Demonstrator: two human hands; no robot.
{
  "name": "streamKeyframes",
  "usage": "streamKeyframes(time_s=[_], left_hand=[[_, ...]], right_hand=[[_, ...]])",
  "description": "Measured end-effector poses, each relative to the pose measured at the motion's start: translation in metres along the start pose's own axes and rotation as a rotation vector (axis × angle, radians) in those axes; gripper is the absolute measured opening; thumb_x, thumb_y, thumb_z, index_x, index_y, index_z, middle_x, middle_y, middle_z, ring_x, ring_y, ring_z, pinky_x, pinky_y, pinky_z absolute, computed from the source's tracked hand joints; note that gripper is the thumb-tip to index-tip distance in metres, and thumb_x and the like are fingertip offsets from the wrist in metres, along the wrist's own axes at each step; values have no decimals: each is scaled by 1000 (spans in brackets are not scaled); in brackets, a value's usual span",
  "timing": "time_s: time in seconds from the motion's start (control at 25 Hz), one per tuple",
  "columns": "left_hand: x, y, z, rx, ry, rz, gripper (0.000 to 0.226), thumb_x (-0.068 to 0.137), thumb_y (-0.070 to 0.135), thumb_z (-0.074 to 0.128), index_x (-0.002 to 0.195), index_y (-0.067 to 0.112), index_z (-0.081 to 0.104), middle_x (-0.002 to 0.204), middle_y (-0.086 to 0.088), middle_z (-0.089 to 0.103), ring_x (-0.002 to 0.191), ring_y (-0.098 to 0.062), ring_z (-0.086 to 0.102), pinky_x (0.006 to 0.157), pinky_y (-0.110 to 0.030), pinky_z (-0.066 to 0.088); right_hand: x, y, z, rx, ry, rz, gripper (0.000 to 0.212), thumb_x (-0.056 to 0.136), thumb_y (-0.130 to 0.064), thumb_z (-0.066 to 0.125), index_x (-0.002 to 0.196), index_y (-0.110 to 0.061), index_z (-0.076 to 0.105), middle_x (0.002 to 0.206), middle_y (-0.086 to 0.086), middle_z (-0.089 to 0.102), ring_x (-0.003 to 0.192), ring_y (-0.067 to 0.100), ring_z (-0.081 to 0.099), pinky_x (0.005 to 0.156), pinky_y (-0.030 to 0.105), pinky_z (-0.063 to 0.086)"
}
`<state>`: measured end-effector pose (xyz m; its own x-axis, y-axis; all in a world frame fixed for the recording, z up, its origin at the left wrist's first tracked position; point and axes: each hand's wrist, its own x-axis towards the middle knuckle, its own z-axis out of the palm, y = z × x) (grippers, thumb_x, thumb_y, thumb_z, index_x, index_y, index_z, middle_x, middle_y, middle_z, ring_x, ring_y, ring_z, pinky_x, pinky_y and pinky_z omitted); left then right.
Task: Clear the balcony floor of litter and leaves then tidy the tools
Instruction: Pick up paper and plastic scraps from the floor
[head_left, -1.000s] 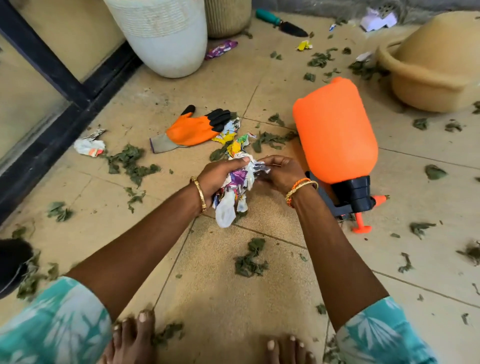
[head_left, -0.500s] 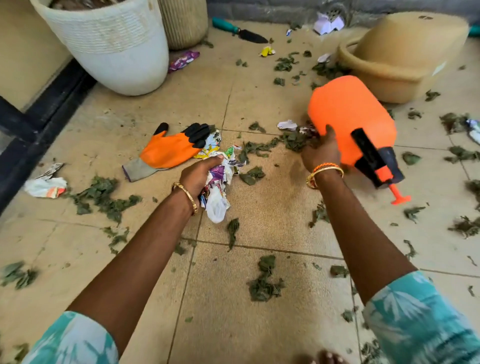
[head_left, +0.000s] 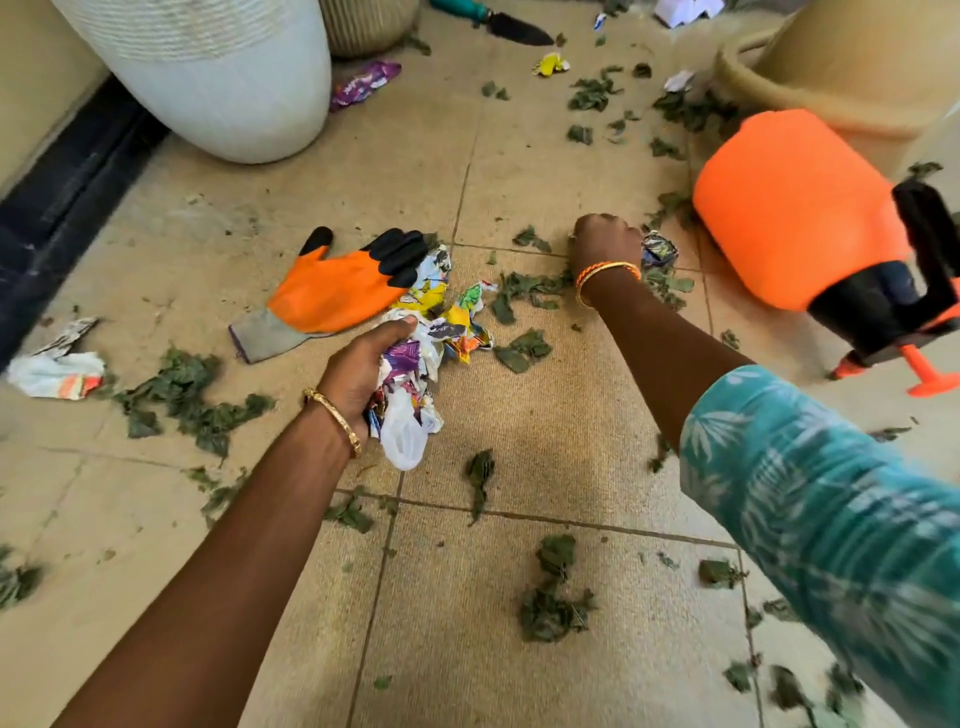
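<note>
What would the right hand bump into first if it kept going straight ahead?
Probably scattered leaves farther up the floor; the crumpled wrapper sits just beside the right hand, not ahead. Depth is hard to judge.

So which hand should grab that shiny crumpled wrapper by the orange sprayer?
The right hand. It is already down beside the crumpled wrapper, next to the orange sprayer. The left hand is farther away and already grips a bundle of wrappers.

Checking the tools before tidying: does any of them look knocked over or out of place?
Yes. The orange sprayer lies tipped on its side on the tiles, right of the right hand, and a lone orange glove lies among wrappers.
</note>
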<state>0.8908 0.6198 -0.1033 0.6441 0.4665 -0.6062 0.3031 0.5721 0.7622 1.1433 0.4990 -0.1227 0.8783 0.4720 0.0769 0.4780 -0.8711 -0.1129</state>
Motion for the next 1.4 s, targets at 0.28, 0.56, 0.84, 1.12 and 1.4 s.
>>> streamKeyframes(time_s=[0.28, 0.56, 0.84, 1.12, 1.4], left_hand=[[-11, 7, 22, -1, -103, 30, 18, 88, 24, 59, 98, 14, 70, 89, -5, 74, 74, -21, 69, 78, -35, 55], [-33, 14, 64, 184, -370, -4, 20, 92, 18, 51, 99, 12, 68, 83, -3, 75, 69, -15, 71, 65, -24, 56], [-34, 4, 71, 202, -185, -81, 20, 90, 26, 58, 96, 11, 69, 78, -4, 73, 65, -18, 68, 69, -26, 54], [-39, 5, 61, 160, -154, -60, 20, 89, 27, 60, 98, 12, 69, 80, -5, 73, 61, -19, 67, 63, -25, 55], [-32, 4, 56, 102, -147, -65, 20, 89, 27, 59, 95, 10, 67, 75, -4, 71, 59, -18, 65, 62, -27, 54]], right_hand=[[-34, -1, -16, 494, 264, 57, 19, 88, -8, 56, 102, -6, 69, 104, 16, 62, 95, 27, 56, 80, 35, 48], [-117, -9, -47, 1292, -346, 59, 11, 76, -2, 72, 75, -10, 64, 65, -5, 67, 55, 1, 61, 56, 17, 52], [-103, 20, -37, 900, -206, 174, 23, 88, -4, 53, 109, -4, 64, 111, 14, 65, 102, 24, 60, 88, 32, 47], [-70, 62, -55, 872, 121, 387, 45, 83, -2, 49, 127, -5, 51, 126, 13, 59, 117, 28, 53, 96, 31, 40], [-21, 67, -48, 351, -149, 293, 39, 91, -11, 55, 127, 2, 48, 130, 22, 52, 121, 35, 49, 100, 37, 41]])
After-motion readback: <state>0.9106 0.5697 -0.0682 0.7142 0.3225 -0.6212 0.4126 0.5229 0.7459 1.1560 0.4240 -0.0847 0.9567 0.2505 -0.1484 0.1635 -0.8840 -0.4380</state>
